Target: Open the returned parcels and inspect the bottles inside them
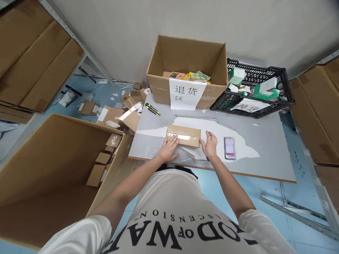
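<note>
Head view: a small flat box (183, 135), brown cardboard with clear tape along its top, lies on the grey tabletop (265, 141) near the front edge, about the middle of its width. The left hand (168, 149) lies flat, palm down, its fingers (172, 140) spread and resting on the box's near left corner; they grip nothing. The right hand (210, 145) sits at the box's right end, its fingers (209, 135) loosely open and touching the side of the box, closed around nothing.

Just right of the right hand a phone (230, 148) lies face up on a white patch of the tabletop. A yellow and black knife (153, 109) lies near the tabletop's back left corner, well apart from the hands. Behind the box stands an open carton (159, 67) with a white paper sign (186, 93) taped to its front and a few coloured packets inside. Beside it on the right is a black crate (287, 88) holding white and green packets, with another paper label at its front.

To the person's left, on the floor, stands a large open carton (53, 169) with several small brown boxes inside. Cardboard scraps (119, 113) lie on the blue floor between it and the tabletop.
</note>
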A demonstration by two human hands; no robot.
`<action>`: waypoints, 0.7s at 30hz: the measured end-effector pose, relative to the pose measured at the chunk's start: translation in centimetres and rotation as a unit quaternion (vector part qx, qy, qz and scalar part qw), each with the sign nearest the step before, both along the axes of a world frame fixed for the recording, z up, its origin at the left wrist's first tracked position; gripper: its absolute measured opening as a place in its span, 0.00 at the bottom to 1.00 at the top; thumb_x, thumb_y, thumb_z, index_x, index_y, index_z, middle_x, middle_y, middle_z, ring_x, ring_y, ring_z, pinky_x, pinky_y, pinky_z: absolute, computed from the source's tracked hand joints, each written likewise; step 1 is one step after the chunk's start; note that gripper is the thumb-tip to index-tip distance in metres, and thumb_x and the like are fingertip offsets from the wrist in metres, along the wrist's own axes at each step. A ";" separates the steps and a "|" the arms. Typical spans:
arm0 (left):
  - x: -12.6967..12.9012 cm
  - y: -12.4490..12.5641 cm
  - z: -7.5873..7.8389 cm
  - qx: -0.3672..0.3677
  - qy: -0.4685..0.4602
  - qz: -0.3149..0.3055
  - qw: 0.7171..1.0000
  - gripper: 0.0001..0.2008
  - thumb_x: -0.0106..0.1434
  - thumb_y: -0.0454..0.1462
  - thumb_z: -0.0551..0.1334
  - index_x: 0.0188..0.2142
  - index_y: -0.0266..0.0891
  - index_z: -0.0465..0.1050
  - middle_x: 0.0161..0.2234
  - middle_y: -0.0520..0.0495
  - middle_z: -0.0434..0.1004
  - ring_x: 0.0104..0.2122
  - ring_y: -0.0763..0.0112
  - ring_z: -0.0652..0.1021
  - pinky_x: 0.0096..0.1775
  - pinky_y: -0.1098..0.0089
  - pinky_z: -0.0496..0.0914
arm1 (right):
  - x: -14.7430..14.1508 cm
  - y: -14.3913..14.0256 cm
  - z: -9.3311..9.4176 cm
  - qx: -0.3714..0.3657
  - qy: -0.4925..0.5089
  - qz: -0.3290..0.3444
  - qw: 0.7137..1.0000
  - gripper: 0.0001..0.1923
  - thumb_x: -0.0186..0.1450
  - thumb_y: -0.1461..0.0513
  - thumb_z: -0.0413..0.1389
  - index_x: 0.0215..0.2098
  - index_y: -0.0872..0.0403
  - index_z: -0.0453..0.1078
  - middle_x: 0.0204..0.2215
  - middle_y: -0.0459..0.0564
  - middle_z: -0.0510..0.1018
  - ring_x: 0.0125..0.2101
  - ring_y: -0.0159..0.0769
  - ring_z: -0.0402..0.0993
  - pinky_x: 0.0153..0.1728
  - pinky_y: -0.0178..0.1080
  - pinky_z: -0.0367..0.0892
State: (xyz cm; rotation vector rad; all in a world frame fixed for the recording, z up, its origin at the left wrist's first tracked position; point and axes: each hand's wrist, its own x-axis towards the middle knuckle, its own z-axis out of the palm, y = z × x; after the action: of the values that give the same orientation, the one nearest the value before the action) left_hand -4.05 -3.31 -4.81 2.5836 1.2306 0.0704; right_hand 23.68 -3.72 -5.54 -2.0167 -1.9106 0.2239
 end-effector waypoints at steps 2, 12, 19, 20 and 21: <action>0.0 -0.1 0.0 0.000 0.002 0.000 1.000 0.43 0.59 0.51 0.58 0.66 0.33 0.43 0.67 0.37 0.42 0.66 0.53 0.46 0.63 0.49 0.38 | -1.7 2.1 1.9 -0.009 -0.019 0.111 0.994 0.30 0.67 0.51 0.46 0.64 0.54 0.52 0.60 0.60 0.59 0.59 0.49 0.52 0.57 0.50 0.51; 0.3 -0.5 -0.4 -0.016 0.012 0.006 1.000 0.46 0.55 0.50 0.62 0.66 0.33 0.43 0.67 0.36 0.43 0.66 0.53 0.45 0.63 0.48 0.36 | -5.9 6.3 3.2 -0.116 -0.135 0.282 0.943 0.29 0.68 0.49 0.44 0.64 0.52 0.54 0.63 0.58 0.58 0.59 0.49 0.55 0.54 0.49 0.51; 0.3 -0.4 -0.3 -0.015 0.015 -0.001 1.000 0.48 0.54 0.52 0.61 0.66 0.33 0.42 0.67 0.36 0.42 0.67 0.53 0.43 0.63 0.48 0.34 | -6.6 6.4 3.3 -0.108 -0.195 0.279 0.934 0.26 0.70 0.53 0.40 0.64 0.50 0.53 0.61 0.60 0.61 0.54 0.50 0.60 0.50 0.50 0.54; 0.3 -0.4 -0.4 -0.013 0.018 -0.003 1.000 0.48 0.54 0.52 0.61 0.66 0.33 0.42 0.67 0.36 0.41 0.67 0.53 0.43 0.63 0.48 0.34 | -6.7 6.4 3.3 -0.107 -0.206 0.285 0.930 0.26 0.71 0.54 0.39 0.64 0.52 0.52 0.61 0.61 0.61 0.54 0.51 0.60 0.50 0.51 0.54; 0.2 -0.4 -0.4 -0.012 0.020 -0.006 1.000 0.49 0.54 0.52 0.61 0.66 0.33 0.41 0.67 0.36 0.40 0.67 0.53 0.42 0.63 0.49 0.34 | -6.8 6.4 3.4 -0.108 -0.218 0.293 0.925 0.26 0.71 0.54 0.38 0.64 0.53 0.52 0.61 0.62 0.60 0.54 0.52 0.60 0.51 0.51 0.55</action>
State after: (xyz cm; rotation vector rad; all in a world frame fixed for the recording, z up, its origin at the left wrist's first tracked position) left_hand -3.83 -3.70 -5.20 2.5841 1.2225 0.0015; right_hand 16.93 2.66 -2.18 -1.6511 -2.8653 0.1389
